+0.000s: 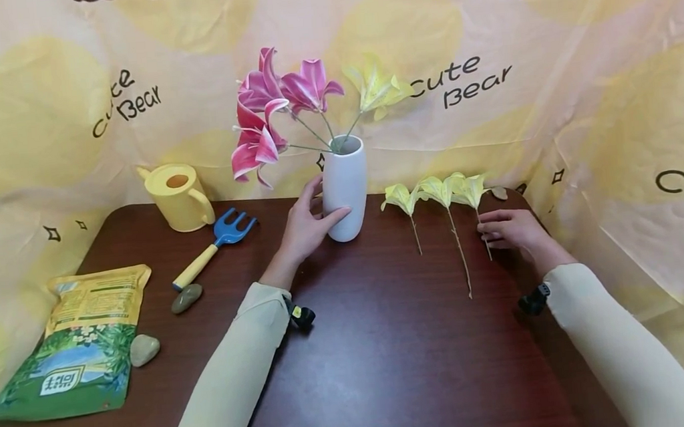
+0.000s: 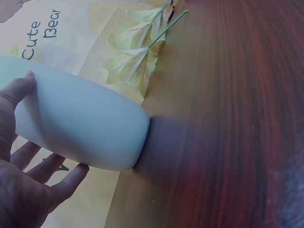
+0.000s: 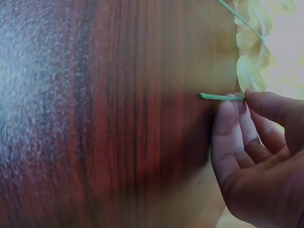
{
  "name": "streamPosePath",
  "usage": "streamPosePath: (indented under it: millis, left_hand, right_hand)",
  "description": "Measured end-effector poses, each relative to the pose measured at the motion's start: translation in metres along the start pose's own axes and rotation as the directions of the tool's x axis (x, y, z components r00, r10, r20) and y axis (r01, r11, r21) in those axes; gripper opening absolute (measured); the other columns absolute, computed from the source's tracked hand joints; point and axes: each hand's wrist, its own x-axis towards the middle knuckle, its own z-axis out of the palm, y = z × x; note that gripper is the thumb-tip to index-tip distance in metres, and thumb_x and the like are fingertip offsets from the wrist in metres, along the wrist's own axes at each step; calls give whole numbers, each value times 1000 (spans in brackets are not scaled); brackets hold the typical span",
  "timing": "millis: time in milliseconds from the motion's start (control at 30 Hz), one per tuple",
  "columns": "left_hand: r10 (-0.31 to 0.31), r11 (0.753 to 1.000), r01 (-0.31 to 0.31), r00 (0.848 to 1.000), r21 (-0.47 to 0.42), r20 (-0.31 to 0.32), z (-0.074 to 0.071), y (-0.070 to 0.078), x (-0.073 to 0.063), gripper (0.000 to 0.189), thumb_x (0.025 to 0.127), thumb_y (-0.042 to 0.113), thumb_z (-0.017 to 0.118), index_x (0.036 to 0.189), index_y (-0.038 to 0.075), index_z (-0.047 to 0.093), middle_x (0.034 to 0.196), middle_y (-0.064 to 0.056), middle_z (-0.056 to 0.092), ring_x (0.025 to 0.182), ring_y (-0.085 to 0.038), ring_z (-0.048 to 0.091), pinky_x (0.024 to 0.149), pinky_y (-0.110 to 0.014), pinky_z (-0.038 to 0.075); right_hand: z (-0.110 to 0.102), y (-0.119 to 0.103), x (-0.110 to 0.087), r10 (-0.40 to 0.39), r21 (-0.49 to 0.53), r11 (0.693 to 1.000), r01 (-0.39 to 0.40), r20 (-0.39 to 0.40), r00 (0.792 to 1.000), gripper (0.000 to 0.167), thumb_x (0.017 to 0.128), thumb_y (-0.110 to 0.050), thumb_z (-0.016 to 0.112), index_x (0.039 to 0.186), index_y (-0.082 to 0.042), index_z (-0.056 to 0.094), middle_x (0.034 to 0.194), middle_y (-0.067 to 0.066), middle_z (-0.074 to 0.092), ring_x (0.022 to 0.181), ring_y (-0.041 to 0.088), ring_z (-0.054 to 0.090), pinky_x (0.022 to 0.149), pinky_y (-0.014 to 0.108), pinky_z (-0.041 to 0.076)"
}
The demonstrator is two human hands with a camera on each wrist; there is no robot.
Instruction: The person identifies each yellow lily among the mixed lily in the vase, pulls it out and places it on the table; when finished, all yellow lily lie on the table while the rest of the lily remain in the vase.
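A tall white vase point(image 1: 345, 190) stands upright at the table's back. My left hand point(image 1: 306, 228) holds its left side, thumb across the front and fingers behind. Several pink lilies point(image 1: 257, 146) and one yellow lily point(image 1: 377, 90) lean out of its mouth. Three yellow lilies lie in a row to its right: a left one point(image 1: 401, 199), a middle one point(image 1: 439, 191) and a right one point(image 1: 470, 191). My right hand point(image 1: 515, 232) pinches the right lily's stem; in the right wrist view the green stem point(image 3: 218, 97) sticks out past the thumb and fingertips.
A yellow watering can point(image 1: 178, 198) stands at the back left, near a blue hand fork point(image 1: 233, 229) with a yellow handle. Grey stones point(image 1: 187, 298) and a green-and-yellow bag point(image 1: 84, 348) lie at left. Another stone point(image 1: 499, 192) sits back right. Printed cloth point(image 1: 314, 14) surrounds the table.
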Motion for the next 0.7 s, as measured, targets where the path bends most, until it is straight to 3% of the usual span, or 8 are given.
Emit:
streamPosePath:
  millis: [167, 267, 367, 500, 700]
  left_hand:
    - [6, 1000, -6, 1000, -10, 12, -1, 0, 1, 86, 97, 35, 91, 170, 31, 45, 167, -9, 57, 150, -36, 62, 119, -59, 58]
    - [9, 1000, -9, 1000, -13, 18, -4, -2, 1, 86, 98, 34, 90, 170, 31, 45, 167, -10, 56, 150, -36, 62, 120, -60, 57]
    - [24, 1000, -24, 999, -11, 23, -8, -4, 2, 85, 98, 31, 90, 170, 29, 45, 167, -12, 56, 150, -37, 63, 119, -61, 57]
    - [50, 999, -49, 997, -8, 56, -12, -8, 6, 81, 99, 29, 89, 169, 28, 47, 168, -12, 56, 149, -38, 63, 118, -61, 57]
    - [61, 997, -55, 987, -46, 146, -15, -13, 14, 80, 101, 27, 87, 169, 29, 47, 169, -9, 55, 149, -36, 62, 120, -57, 57]
  right_hand:
    - [6, -31, -16, -36, 49, 998, 41, -89, 995, 32, 111, -10, 68, 140, 2, 65, 87, -16, 81, 79, 3, 78, 77, 24, 68]
    - [17, -60, -25, -113, 91, 988, 125, -128, 985, 14, 109, -10, 71, 123, -11, 73, 88, -16, 81, 77, 3, 78, 76, 22, 67]
    - [35, -90, -28, -220, 143, 961, 238, -131, 967, 8, 108, -13, 74, 112, -20, 77, 93, -17, 82, 83, 2, 79, 80, 20, 67]
    - [66, -132, -30, -312, 202, 923, 326, -101, 945, 9, 108, -16, 76, 117, -16, 79, 105, -11, 82, 93, 7, 79, 87, 22, 67]
    - [116, -180, -27, -353, 339, 873, 350, -56, 934, 15, 108, -13, 76, 122, -8, 78, 108, -3, 84, 99, 12, 80, 97, 28, 67]
